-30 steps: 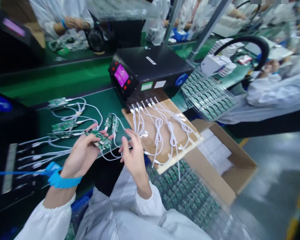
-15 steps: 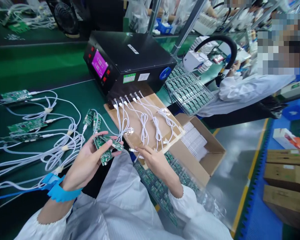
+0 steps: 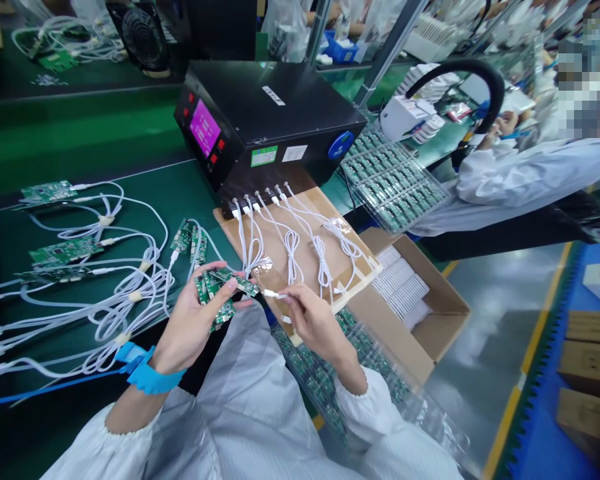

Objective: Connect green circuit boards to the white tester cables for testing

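Several green circuit boards [image 3: 215, 298] are gripped in my left hand [image 3: 190, 320], with the thumb pressed on the uppermost one. My right hand [image 3: 316, 321] pinches a white cable connector [image 3: 271, 293] whose tip points at the end of that top board, close to it; whether they touch is hard to tell. Behind my hands, bundled white cables [image 3: 291, 257] lie on a brown cardboard sheet [image 3: 275, 233] and run to a black box [image 3: 275, 107] with a lit purple screen. Two more boards [image 3: 183, 237] lie on the green mat just beyond my left hand.
Boards with white cables [image 3: 65, 251] cover the left bench. A clear tray of boards [image 3: 393, 177] is at the back right, another tray [image 3: 320, 380] below my right hand. An open carton [image 3: 443, 327] holds white pieces. A co-worker's sleeve [image 3: 525, 177] shows at right.
My right hand has picked up the white connector from the cardboard edge and raised it toward the boards. The boards in my left hand are fanned slightly differently. The whole view has shifted a little.
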A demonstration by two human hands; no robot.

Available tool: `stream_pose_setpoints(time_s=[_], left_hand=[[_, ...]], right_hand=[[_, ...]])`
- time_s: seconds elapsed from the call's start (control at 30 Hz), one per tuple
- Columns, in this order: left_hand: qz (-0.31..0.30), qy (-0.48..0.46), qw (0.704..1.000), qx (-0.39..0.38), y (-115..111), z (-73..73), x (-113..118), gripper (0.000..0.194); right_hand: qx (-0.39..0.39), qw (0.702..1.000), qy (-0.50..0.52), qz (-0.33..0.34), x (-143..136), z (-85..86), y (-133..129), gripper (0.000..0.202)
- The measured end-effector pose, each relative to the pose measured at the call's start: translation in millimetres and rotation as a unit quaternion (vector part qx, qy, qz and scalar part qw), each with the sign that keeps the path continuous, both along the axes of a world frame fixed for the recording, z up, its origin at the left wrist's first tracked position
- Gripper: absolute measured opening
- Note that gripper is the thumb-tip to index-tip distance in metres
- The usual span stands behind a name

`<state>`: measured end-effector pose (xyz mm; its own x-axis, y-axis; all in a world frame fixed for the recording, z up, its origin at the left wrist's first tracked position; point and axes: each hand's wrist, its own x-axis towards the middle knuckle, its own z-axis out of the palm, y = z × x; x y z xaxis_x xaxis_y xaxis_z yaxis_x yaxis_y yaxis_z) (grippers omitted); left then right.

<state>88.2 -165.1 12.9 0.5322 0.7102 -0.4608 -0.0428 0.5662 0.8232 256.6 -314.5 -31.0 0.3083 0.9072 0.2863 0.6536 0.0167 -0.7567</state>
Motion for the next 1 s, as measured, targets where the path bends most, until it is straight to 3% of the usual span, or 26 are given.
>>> stream_pose_setpoints(time_s=[1.0], left_hand=[[0.024, 0.016, 0.997, 0.073, -1, -5.4, -4, 0.06]], right_hand=[[0.026, 0.999, 0.018, -0.026, -11, -4.8, 8, 0.018]])
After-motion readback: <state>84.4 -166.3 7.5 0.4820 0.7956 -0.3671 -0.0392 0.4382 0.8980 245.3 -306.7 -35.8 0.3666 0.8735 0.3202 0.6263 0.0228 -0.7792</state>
